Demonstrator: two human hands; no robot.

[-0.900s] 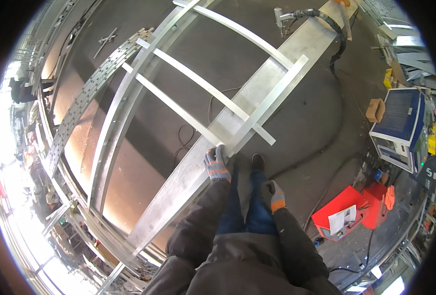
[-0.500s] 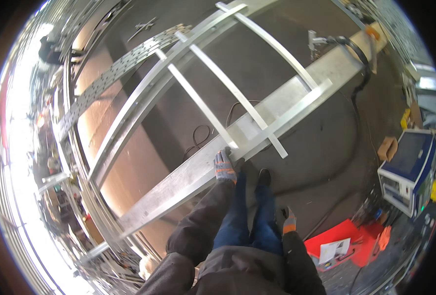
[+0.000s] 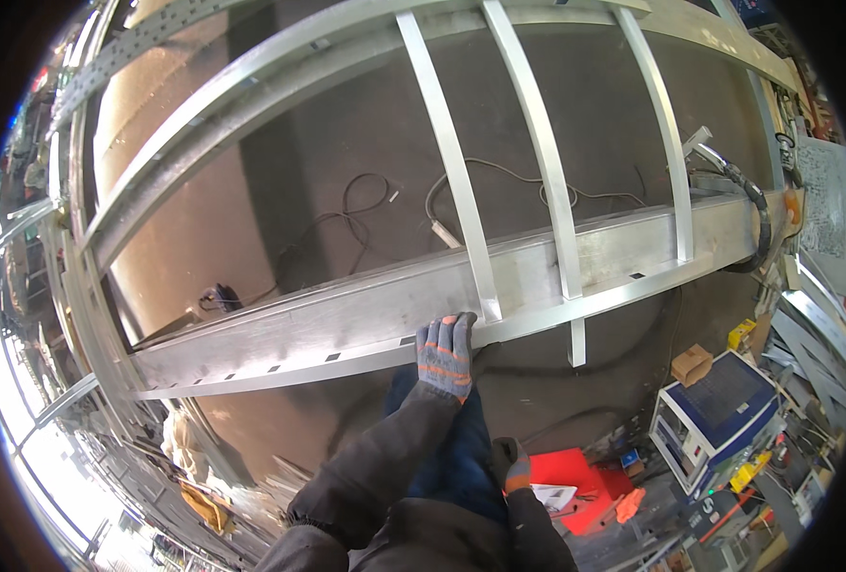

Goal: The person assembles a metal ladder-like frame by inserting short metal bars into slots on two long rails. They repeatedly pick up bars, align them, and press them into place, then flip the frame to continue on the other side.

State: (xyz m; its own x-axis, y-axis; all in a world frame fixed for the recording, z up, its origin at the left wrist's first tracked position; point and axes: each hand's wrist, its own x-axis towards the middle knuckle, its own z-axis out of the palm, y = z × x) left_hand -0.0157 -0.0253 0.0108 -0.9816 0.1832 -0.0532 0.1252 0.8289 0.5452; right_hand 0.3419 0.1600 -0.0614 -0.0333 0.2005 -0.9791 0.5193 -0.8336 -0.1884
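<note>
A long silver metal beam runs across in front of me, with small dark slots along its near flange. My left hand, in a grey and orange glove, is closed over this flange. Just right of it, the near end of a flat metal crossbar meets the beam. Two more crossbars, a middle one and a right one, span to the far curved rail. The middle one's end sticks out below the flange. My right hand, also gloved, hangs beside my leg, its fingers too dark to read.
A blue and white machine stands at the right, with a small cardboard box on top. Near my right hand is a red case. A black hose and thin cables lie around the frame. Metal racks stand left.
The view has turned, so the beam now runs more level and the crossbars look nearer. My left hand stays on the beam near the first crossbar; my right hand still hangs low.
</note>
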